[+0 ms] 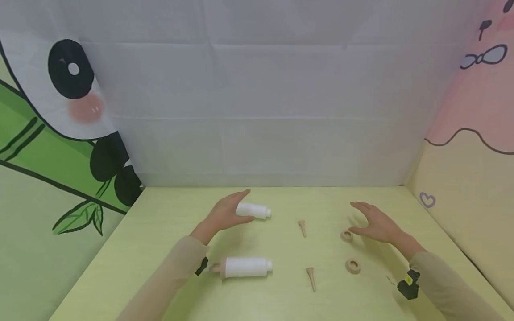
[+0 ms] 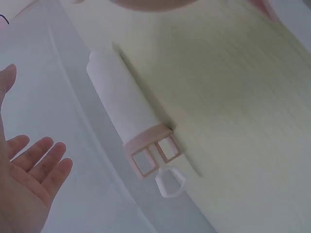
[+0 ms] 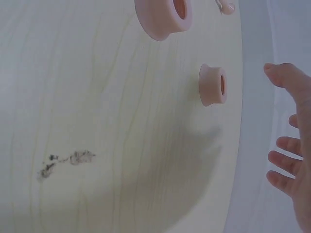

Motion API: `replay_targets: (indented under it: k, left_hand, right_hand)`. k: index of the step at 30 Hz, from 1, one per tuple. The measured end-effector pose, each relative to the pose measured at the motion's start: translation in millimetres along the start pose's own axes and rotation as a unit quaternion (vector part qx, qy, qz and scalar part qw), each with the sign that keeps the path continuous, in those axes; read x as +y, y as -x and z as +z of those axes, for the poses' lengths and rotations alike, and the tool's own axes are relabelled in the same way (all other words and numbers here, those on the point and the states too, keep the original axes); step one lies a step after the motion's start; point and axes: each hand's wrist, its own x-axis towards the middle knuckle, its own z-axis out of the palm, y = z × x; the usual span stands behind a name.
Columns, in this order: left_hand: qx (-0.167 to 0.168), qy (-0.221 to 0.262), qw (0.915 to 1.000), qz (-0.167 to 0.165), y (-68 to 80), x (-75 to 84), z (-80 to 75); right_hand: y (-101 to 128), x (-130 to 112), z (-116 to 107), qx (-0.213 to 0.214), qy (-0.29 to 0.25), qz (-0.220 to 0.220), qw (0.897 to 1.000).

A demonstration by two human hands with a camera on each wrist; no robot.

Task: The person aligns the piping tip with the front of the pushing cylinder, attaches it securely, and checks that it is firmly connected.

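My left hand (image 1: 222, 213) is over the far left part of the table, fingers and thumb spread apart behind a white tube (image 1: 254, 210) that it partly covers in the head view. In the left wrist view a white tube (image 2: 116, 94) shows a beige end collar with two square loops and a white pull ring (image 2: 170, 182). My right hand (image 1: 377, 224) hovers with thumb and fingers apart, its thumb tip near the far beige flanged ring (image 1: 346, 236). That ring (image 3: 213, 86) lies below the hand in the right wrist view. Neither hand grips anything.
A second white tube (image 1: 246, 266) lies at the near left. Two beige tapered nozzles (image 1: 303, 228) lie mid-table, one nearer me. Another flanged ring (image 1: 353, 266) lies closer on the right. A white cloth (image 1: 261, 111) hangs behind the table, with painted panels either side.
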Motion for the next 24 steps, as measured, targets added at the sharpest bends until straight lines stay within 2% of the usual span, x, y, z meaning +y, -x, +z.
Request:
replay_targets:
  k: [6,11,14,19,24]
  left_hand:
    - [-0.003,0.008,0.9999,0.006,-9.6,11.0,5.9]
    - [-0.002,0.006,0.9999,0.008,-18.2,19.0,9.1]
    - [0.001,0.017,0.9998,0.01,-22.8,23.4,10.5]
    - [-0.001,0.037,0.9993,0.006,-30.4,30.3,14.5]
    - [-0.017,0.064,0.9978,-0.004,-35.9,37.7,20.0]
  right_hand:
    - [0.5,-1.3,0.2,-0.004,-0.045,0.02,0.999]
    - [0.8,-5.1,-3.3,-0.007,-0.108,0.051,0.993]
    - [-0.9,-8.6,-6.0,-0.004,-0.134,0.049,0.99]
    - [-2.5,-10.6,-5.5,-0.003,-0.149,0.042,0.988]
    - [-2.4,-8.2,-1.5,-0.003,-0.155,0.041,0.987]
